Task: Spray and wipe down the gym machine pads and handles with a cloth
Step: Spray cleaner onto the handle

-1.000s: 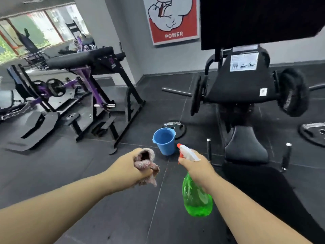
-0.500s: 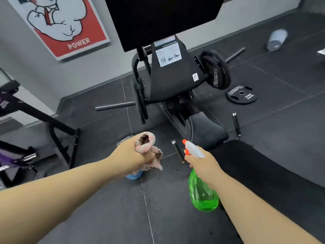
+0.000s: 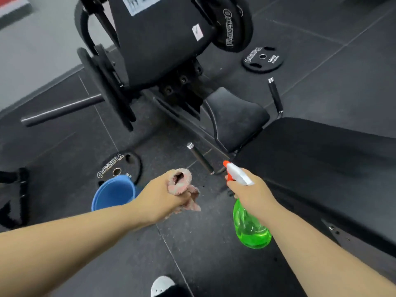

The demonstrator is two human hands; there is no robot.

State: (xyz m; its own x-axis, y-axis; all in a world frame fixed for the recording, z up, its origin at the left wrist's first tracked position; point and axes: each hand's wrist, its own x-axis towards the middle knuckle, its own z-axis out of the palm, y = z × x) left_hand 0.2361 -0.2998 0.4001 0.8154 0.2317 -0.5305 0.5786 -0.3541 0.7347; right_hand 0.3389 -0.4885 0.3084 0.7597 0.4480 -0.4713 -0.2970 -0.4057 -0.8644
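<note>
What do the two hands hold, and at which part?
The left hand grips a bunched pink cloth around its middle; the right hand holds the green spray bottle at its neck.

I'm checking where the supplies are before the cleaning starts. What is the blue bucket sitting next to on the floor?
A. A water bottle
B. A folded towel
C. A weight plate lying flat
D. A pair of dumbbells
C: the blue bucket stands on the floor right beside a black weight plate that lies flat, just beyond the left hand holding the cloth.
</note>
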